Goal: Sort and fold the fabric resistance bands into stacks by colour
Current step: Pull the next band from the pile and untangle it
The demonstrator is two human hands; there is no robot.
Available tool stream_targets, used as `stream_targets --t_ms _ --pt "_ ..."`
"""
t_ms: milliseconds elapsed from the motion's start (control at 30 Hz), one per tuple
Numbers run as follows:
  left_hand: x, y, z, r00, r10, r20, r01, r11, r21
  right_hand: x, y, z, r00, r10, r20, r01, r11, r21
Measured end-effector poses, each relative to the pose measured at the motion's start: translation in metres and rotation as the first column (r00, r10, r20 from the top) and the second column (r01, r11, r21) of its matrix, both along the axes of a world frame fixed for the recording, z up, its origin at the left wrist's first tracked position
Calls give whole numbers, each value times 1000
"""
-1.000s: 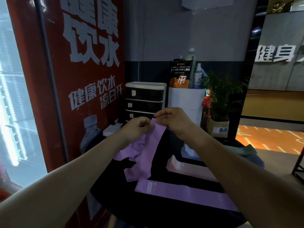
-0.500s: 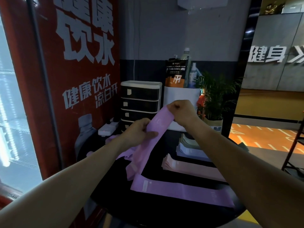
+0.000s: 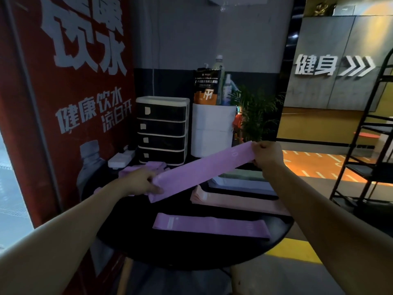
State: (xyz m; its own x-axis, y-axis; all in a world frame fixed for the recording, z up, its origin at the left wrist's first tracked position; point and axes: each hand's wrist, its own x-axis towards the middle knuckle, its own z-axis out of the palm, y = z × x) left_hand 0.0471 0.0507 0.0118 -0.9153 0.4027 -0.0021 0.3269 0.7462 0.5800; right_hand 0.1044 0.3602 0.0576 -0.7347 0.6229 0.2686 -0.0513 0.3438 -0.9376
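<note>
A purple fabric band (image 3: 202,169) is stretched flat in the air above the round black table (image 3: 191,250). My left hand (image 3: 141,182) pinches its lower left end and my right hand (image 3: 266,155) grips its upper right end. Another purple band (image 3: 210,227) lies flat at the table's front. Behind it lies a pink stack (image 3: 234,199), then a pale blue-grey stack (image 3: 240,184) and a grey-green stack (image 3: 242,173). Loose purple bands (image 3: 140,168) are heaped at the back left, partly hidden by my left hand.
A black-and-white drawer unit (image 3: 162,129) and a white power strip (image 3: 121,159) stand behind the table. A white cylinder (image 3: 212,128) carries bottles and a pouch, beside a potted plant (image 3: 257,111). A red vending machine (image 3: 63,103) is at left, a black metal rack (image 3: 365,145) at right.
My hands have drawn apart, the right one going up and to the right, pulling the purple band out straight and flat. The camera has tilted, so more of the table shows.
</note>
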Motion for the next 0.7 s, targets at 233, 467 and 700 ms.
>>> stream_targets --t_ms 233,467,700 --pt "16 -5 -19 876 -17 482 -296 770 565 27 12 -44 992 -58 111 80 976 -205" --pt "31 3 -39 807 -23 590 -500 505 704 50 14 -85 981 -76 181 104 983 -152" --pt "36 16 -63 813 168 558 -557 505 659 71 19 -121 945 -162 284 118 979 165"
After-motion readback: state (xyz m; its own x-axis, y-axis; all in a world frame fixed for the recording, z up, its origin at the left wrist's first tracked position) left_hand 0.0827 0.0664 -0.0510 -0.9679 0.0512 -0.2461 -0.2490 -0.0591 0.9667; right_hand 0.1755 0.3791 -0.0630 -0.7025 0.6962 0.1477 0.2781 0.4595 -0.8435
